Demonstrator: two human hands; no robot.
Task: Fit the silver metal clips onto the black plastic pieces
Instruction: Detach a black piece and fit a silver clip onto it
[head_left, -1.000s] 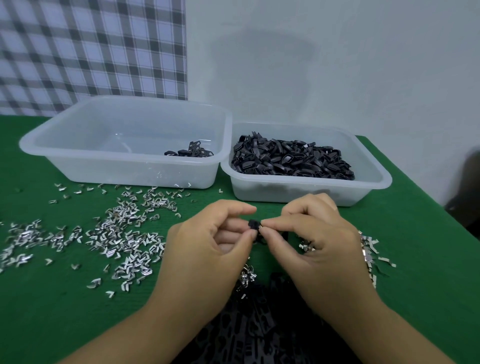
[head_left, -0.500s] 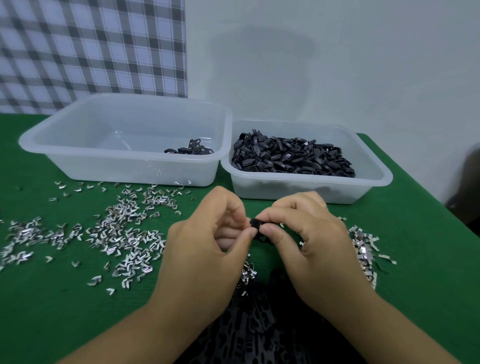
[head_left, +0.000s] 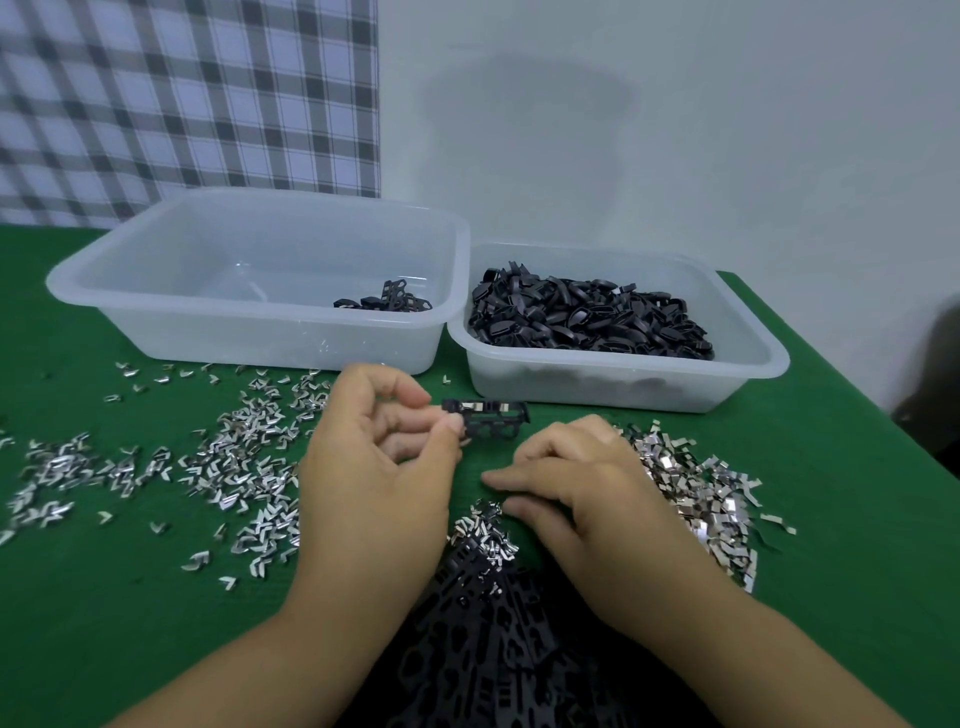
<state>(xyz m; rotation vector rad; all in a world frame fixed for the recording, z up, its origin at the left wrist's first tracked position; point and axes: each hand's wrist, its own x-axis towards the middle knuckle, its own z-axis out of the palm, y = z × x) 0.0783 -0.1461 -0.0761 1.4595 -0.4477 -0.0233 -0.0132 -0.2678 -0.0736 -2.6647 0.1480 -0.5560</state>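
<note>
Centre of frame: small black plastic piece, a silver strip along its top edge, pinched at one end between thumb and fingertips of left hand, raised over green table. Right hand lower right of it, forefinger and thumb stretched toward a small heap of silver metal clips; impossible to tell whether anything pinched between them. Probably featherlight, stiff, thin-walled and smooth, so best gripped lightly by a solid end bar, not the open lattice. More scattered clips at left, a thicker pile at right. Upper left: translucent tub holding only a few black pieces near its right wall. Upper right: second tub, just beside the first, filled with loose black pieces. Bottom centre: dark latticed plastic strips.
</note>
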